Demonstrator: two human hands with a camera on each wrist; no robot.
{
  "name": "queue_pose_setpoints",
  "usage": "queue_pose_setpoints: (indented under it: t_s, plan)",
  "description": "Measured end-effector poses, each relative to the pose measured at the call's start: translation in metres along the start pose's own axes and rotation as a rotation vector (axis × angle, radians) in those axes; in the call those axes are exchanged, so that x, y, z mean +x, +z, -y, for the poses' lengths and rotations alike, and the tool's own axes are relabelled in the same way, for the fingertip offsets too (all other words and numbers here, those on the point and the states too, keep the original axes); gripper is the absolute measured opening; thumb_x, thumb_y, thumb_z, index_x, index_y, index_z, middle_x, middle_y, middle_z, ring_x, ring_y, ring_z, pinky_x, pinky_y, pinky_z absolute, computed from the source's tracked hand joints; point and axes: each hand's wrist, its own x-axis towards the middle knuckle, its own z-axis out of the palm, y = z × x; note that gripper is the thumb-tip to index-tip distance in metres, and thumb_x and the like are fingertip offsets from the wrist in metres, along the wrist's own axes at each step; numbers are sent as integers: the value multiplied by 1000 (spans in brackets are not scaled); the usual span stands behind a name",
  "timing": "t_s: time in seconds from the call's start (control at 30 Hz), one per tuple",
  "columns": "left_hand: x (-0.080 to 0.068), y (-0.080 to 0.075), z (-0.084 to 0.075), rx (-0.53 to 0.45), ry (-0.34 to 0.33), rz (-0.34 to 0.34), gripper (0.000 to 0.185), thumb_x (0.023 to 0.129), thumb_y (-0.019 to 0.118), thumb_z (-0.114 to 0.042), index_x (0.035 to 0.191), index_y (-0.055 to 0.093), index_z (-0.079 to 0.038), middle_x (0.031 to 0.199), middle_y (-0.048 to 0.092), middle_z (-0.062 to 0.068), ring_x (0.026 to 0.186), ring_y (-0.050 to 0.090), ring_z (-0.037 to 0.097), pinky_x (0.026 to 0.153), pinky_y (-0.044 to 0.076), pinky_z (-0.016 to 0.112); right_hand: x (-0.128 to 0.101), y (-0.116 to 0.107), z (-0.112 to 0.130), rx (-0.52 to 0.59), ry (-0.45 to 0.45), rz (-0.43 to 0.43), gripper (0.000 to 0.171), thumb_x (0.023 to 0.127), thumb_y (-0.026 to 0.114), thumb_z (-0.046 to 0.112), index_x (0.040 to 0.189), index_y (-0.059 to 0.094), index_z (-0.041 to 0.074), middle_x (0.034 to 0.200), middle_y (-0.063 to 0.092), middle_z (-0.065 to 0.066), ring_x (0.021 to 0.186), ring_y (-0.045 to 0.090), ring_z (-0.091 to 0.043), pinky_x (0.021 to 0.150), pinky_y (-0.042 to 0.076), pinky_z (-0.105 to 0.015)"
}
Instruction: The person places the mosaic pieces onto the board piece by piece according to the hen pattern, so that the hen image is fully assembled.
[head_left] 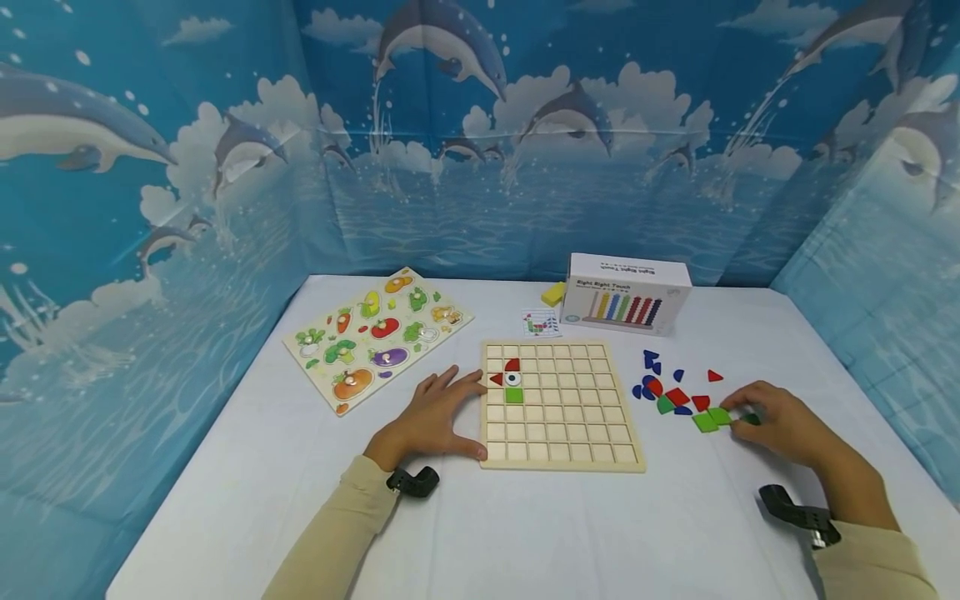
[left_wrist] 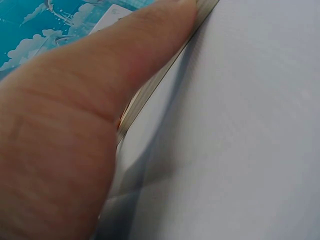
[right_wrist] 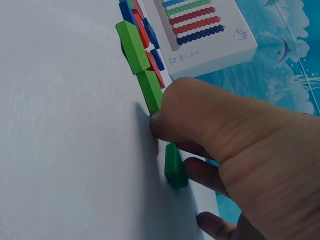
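A wooden grid board point(head_left: 562, 408) lies in the middle of the table. On its upper left cells are a red quarter piece point(head_left: 512, 365), a red triangle point(head_left: 497, 379), a white tile with an eye point(head_left: 512, 379) and a green square point(head_left: 513, 395). My left hand point(head_left: 431, 421) rests at the board's left edge, thumb and fingers spread along it. To the right, my right hand point(head_left: 780, 421) has thumb and index finger at a light green block point(head_left: 718, 416), which they seem to pinch. Below those fingers stands a dark green block point(right_wrist: 175, 167) near another fingertip.
Several red, blue and green pieces point(head_left: 677, 397) lie loose right of the board. Behind it are a pattern card point(head_left: 541, 322), a yellow block point(head_left: 553, 293) and a white box point(head_left: 625, 296). A vegetable puzzle board point(head_left: 378, 337) lies at the left.
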Motion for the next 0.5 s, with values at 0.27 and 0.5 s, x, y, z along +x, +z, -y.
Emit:
queue_pose_setpoints:
  t_s: [0.27, 0.5]
  plan:
    - [0, 0, 0, 1, -13, 9, 101, 68, 71, -82, 150, 46, -29, 166, 25, -7, 154, 6, 29, 118, 7, 57, -1, 1, -1, -41, -30, -40, 31, 80, 82, 10, 106, 69, 1, 112, 61, -22, 105, 53, -44, 90, 46, -69]
    - [1, 1, 0, 12, -7, 7, 101, 67, 71, -83, 149, 46, -29, 165, 25, -7, 153, 8, 30, 118, 8, 58, 0, 2, -2, -40, -10, -50, 34, 80, 81, 11, 108, 66, -2, 110, 61, -21, 102, 54, -43, 89, 47, -68]
